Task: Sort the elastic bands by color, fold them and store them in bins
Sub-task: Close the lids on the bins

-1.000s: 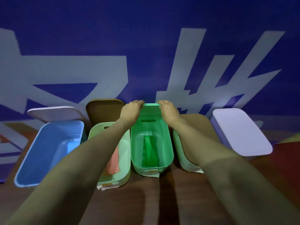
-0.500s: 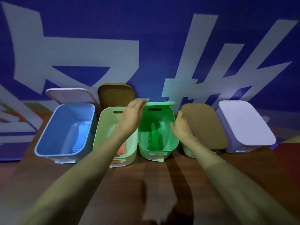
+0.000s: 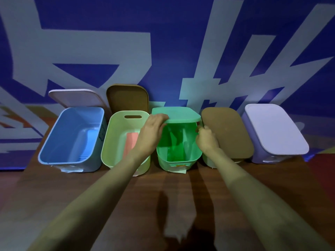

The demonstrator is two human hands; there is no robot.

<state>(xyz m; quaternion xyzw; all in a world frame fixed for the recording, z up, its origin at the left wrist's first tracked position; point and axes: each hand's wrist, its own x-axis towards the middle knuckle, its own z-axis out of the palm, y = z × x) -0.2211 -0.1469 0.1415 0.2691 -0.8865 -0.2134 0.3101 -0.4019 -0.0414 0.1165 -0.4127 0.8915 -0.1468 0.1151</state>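
Observation:
A green lid (image 3: pixel 176 114) lies tilted over the back half of the green bin (image 3: pixel 178 158), which holds a folded green band (image 3: pixel 175 149). My left hand (image 3: pixel 154 131) grips the lid's left front edge. At the bin's right rim, my right hand (image 3: pixel 206 138) has its fingers curled; whether it touches the lid I cannot tell. The pale green bin (image 3: pixel 116 140) to the left holds a pink band (image 3: pixel 131 144). A light blue band (image 3: pixel 88 142) lies in the blue bin (image 3: pixel 54 151) at far left.
A pale lid (image 3: pixel 76 97) and a brown lid (image 3: pixel 126 98) lean against the blue wall behind the left bins. A brown lid (image 3: pixel 226 133) covers the bin right of the green one. A lavender lidded bin (image 3: pixel 272 131) stands at far right. Wooden table (image 3: pixel 163 205) in front.
The green lid came forward from behind the bin and now covers its rear half. My right hand dropped from the lid to the bin's right rim. The view pulled back.

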